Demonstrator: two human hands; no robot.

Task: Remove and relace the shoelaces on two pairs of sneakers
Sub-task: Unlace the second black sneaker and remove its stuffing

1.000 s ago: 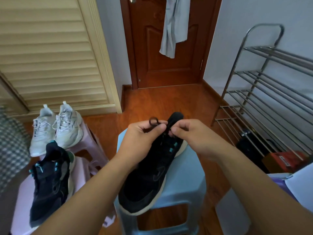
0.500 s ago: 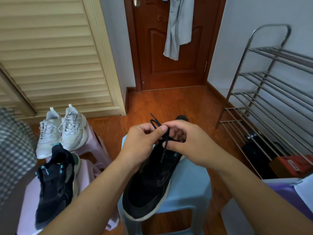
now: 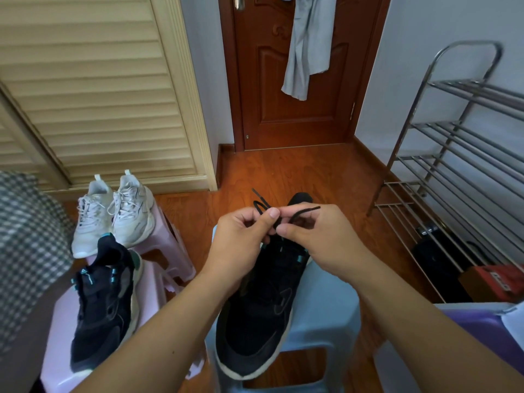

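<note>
A black sneaker (image 3: pixel 258 316) with a pale sole lies on a light blue stool (image 3: pixel 326 316), its toe toward me. Over its tongue, my left hand (image 3: pixel 241 242) pinches one end of the black shoelace (image 3: pixel 261 207) between thumb and forefinger. My right hand (image 3: pixel 314 239) pinches the other lace end (image 3: pixel 306 209), which sticks out to the right. The lace's lower run is hidden behind my fingers. The second black sneaker (image 3: pixel 105 304) lies on a pink stool (image 3: pixel 65 330) at the left. Two white sneakers (image 3: pixel 113 214) stand laced on another pink stool (image 3: pixel 170 236) behind it.
A metal shoe rack (image 3: pixel 459 171) lines the right wall, with a black bag (image 3: pixel 436 256) and a red box (image 3: pixel 493 282) under it. A brown door (image 3: pixel 300 109) with hanging grey cloth is ahead. Louvred closet doors (image 3: pixel 93 95) stand at the left, checked fabric (image 3: pixel 25 245) beside me.
Both hands have risen slightly over the shoe's tongue. The lace ends have been drawn out longer, and the right end now points outward past my right fingers.
</note>
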